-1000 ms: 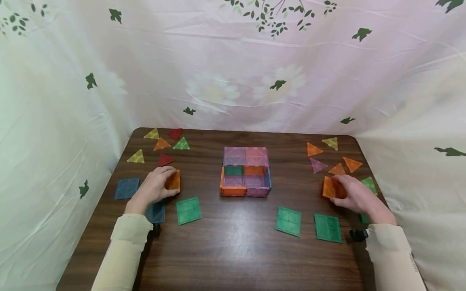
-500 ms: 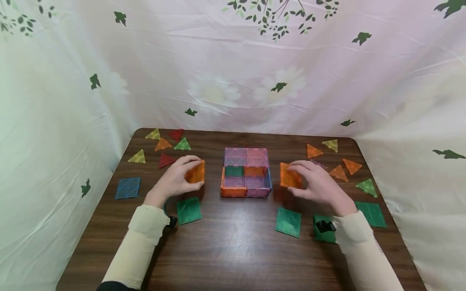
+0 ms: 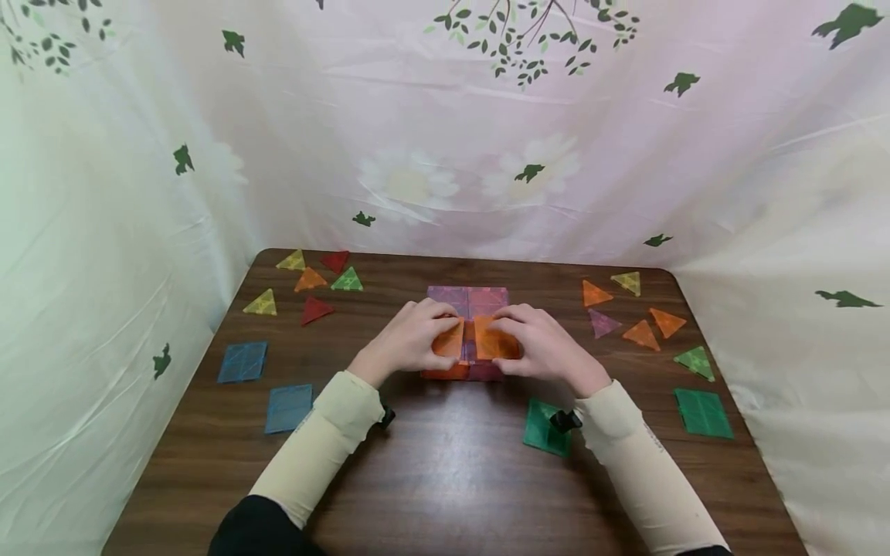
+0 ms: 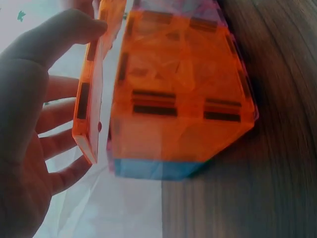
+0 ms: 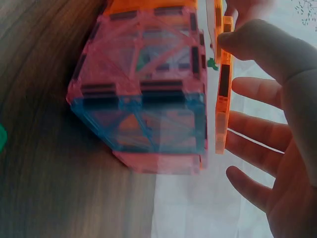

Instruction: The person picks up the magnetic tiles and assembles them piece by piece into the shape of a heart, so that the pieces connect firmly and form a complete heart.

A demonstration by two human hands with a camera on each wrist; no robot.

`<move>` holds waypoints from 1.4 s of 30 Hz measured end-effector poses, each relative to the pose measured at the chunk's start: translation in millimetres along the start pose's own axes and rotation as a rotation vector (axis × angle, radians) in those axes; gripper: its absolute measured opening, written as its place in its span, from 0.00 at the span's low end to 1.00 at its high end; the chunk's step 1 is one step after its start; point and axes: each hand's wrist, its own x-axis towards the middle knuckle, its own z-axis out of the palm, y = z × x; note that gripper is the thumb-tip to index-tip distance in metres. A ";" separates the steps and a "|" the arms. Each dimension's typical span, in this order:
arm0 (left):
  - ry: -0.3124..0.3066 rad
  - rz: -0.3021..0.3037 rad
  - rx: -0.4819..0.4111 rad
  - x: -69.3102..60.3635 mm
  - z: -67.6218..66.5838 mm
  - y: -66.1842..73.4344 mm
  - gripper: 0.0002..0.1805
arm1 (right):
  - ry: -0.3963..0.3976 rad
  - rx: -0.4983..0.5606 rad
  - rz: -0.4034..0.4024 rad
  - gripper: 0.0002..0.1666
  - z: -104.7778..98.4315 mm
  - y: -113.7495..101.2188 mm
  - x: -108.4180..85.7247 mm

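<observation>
Over the middle of the table both hands hold orange square magnetic tiles above a low box built of magnetic tiles (image 3: 448, 373). My left hand (image 3: 410, 337) pinches one orange tile (image 3: 450, 340) between thumb and fingers. Opposite it, my right hand (image 3: 549, 341) pinches the other orange tile (image 3: 492, 342) by its edges. The wrist views show both tiles just above the box's open top, apart from its walls. An orange wall (image 4: 178, 64) faces the left wrist camera; a pink wall (image 5: 143, 54) and a blue wall (image 5: 148, 126) show in the right wrist view. The hands hide much of the box.
Several small triangle tiles lie at the back left, among them a red triangle (image 3: 316, 310), and several more at the back right, such as an orange triangle (image 3: 641, 335). Blue squares (image 3: 242, 361) lie left, green squares (image 3: 704, 412) right. Forearms cover some tiles.
Both hands have lifted their orange tiles from the table's sides and moved inward, left hand rightward and right hand leftward, until both tiles hang over the box.
</observation>
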 end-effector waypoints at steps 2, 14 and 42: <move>-0.008 -0.009 0.026 2.4 4.3 2.4 0.35 | -0.004 0.004 -0.008 0.30 5.3 -1.0 2.2; 0.083 0.048 -0.084 1.3 19.6 7.2 0.24 | 0.028 0.025 -0.030 0.29 16.6 1.3 4.7; 0.128 -0.130 -0.193 -40.1 32.6 -4.6 0.32 | 0.001 0.227 0.225 0.41 30.4 1.9 -13.5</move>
